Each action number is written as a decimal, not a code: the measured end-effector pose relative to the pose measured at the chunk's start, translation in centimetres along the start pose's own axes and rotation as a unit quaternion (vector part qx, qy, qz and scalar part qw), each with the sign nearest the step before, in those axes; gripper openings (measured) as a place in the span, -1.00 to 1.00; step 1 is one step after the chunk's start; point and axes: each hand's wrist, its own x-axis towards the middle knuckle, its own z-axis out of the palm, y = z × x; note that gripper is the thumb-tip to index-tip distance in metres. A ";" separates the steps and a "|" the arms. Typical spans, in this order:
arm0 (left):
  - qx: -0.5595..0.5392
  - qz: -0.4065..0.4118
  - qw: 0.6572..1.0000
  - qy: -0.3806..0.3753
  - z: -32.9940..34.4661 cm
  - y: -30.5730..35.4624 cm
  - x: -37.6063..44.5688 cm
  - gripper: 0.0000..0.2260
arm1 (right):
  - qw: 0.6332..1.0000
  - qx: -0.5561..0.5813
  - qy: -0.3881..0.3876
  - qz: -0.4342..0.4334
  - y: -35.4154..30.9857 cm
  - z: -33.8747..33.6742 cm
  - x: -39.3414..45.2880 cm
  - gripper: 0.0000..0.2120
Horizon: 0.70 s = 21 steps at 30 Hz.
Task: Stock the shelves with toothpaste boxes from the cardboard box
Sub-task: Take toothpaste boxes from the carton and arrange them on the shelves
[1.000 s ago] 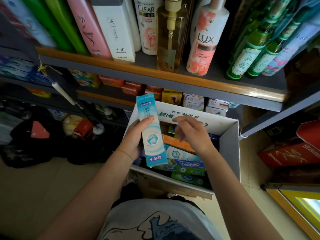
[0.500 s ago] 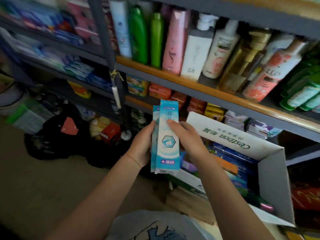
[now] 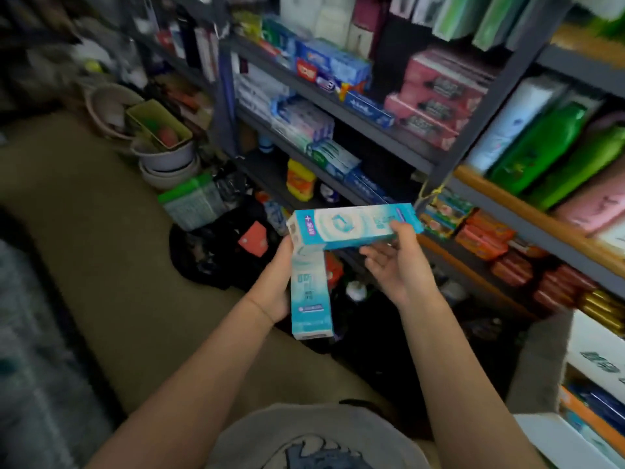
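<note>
My right hand [image 3: 397, 262] pinches a light blue toothpaste box [image 3: 351, 226] that lies sideways, thumb on its top face and fingers underneath. My left hand [image 3: 275, 286] grips a second, matching toothpaste box [image 3: 310, 296] that stands upright just below the first; the two boxes meet at their upper left corners. The white cardboard box [image 3: 588, 350] with more toothpaste boxes inside sits at the lower right edge. Stacked toothpaste boxes [image 3: 318, 130] fill the grey shelves [image 3: 338, 106] straight ahead.
Shampoo bottles [image 3: 554, 147] stand on the right shelf, with soap packs [image 3: 487, 238] below. Stacked bowls and basins [image 3: 162, 154] and a black bag [image 3: 216, 252] lie on the floor at the left. The brown floor [image 3: 84, 231] stretches left of my arms.
My view has swung left from the cardboard box to the toothpaste shelves. My right hand has taken one of the two boxes and turned it sideways; the left keeps the other upright.
</note>
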 end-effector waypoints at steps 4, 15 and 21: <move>-0.038 0.037 0.998 0.039 -3.8 3.7 1.9 -0.36 | 1.000 -0.006 -0.017 0.004 1.1 4.5 1.5 -0.74; -0.012 0.022 0.997 0.075 -11.5 15.3 11.1 -0.20 | 0.994 0.045 -0.079 0.063 3.0 15.9 13.3 -0.83; -0.011 0.029 0.993 0.110 -14.3 22.5 17.7 -0.49 | 0.997 0.019 -0.059 0.050 1.9 21.7 21.0 -0.56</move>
